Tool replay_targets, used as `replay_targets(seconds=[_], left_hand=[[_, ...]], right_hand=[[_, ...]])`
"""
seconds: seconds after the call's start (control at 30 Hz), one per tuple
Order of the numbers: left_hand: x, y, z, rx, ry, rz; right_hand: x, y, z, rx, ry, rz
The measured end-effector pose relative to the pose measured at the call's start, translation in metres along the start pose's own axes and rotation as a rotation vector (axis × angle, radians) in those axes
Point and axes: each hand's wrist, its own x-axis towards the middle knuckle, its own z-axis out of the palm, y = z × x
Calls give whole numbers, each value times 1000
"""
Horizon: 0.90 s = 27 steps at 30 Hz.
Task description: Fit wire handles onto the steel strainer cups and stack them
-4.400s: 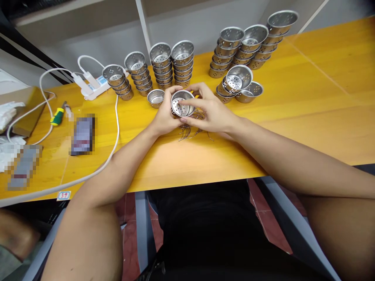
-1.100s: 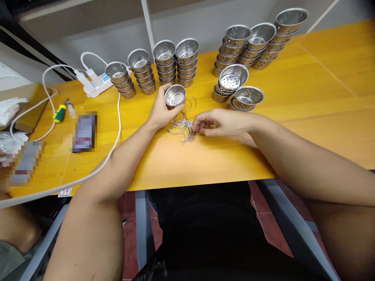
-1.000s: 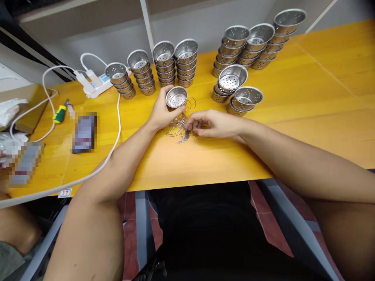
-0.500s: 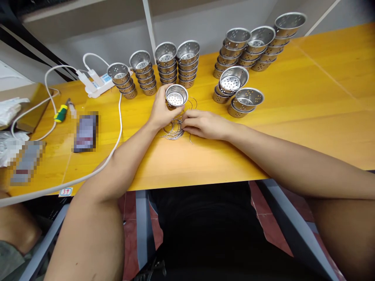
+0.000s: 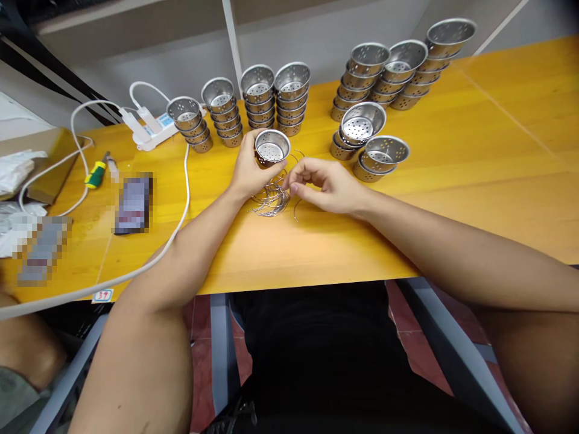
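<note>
Over the yellow wooden counter: right hand has lifted slightly off the thin curved silver wires, fingers curled; can't tell whether they pinch one.
Left hand: fingers grasping the perforated silver metal cup, mouth up, near the wires (hardly shifted, that one).
Cup wall: partly covered by thumb and palm.
Wires: tangled, count unclear.

Near side of wire pile: open tabletop, I can pass. Directly behind the pile: held cup, then tall cup stacks obstruct. Right-rear: short cup stacks.
</note>
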Motion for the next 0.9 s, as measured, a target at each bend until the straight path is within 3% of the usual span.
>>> replay_targets(seconds=[0.17,0.4,0.57,0.9], left_hand=[[2,2,2,-3,64,19],[2,-2,3,-9,92,40],[2,-5,3,-57,44,29],[3,14,4,-98,-55,97]], right_hand=[[6,-4,-5,247,215,68],[11,11,-22,292,339,103],[10,15,-25,195,358,93],[7,40,-27,84,354,64]])
